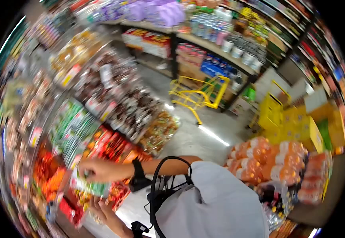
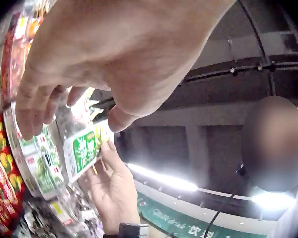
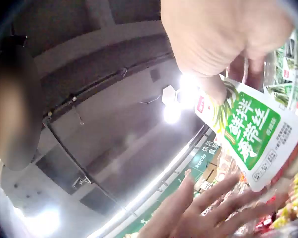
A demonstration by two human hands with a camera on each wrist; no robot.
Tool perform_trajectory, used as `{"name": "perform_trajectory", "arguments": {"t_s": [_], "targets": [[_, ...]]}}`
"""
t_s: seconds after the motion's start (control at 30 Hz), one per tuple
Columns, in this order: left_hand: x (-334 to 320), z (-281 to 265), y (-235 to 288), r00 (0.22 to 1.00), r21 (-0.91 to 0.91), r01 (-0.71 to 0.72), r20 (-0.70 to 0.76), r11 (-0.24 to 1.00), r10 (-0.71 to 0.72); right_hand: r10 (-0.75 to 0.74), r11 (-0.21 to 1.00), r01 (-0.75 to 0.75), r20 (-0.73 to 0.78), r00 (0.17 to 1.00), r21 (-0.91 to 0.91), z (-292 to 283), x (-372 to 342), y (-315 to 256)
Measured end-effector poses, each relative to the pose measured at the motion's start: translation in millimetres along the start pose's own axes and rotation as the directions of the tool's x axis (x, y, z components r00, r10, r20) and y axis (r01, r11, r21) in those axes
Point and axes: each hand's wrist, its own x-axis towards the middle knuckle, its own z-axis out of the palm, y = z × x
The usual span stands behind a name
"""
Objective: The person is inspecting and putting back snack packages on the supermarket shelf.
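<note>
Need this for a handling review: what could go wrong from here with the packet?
The right hand alone appears to grip the green-and-white packet, near one end, so it might twist or slip; the left hand shows no grip on it. If dropped, it could land among the red packets. The black cable loops beside the white shirt and might snag during a reach.

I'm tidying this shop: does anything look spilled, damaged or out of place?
No spill or damage stands out. The yellow cart stands on the aisle floor beside the shelves, perhaps in shoppers' way.
</note>
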Motion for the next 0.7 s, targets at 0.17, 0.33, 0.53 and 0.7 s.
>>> {"name": "perform_trajectory", "arguments": {"t_s": [0.17,0.33,0.53,0.7], "targets": [[4,40,14,0.972,0.232,-0.077,0.235,0.970,0.021,-0.032,0.990,0.008,-0.160,0.987,-0.143,-28,-61,-17],[2,101,41,0.808,0.174,-0.103,0.589,0.979,-0.019,0.146,0.953,-0.249,-0.454,0.879,-0.176,-76,-109,-82],[-6,148,39,0.658,0.029,-0.157,0.749,0.987,0.082,0.118,0.966,-0.251,-0.761,0.637,-0.060,-86,-163,-106],[-8,167,25,0.512,-0.070,0.189,0.858,0.979,-0.038,0.080,0.873,-0.418,-0.773,0.630,-0.251,-91,-186,-116]]}}
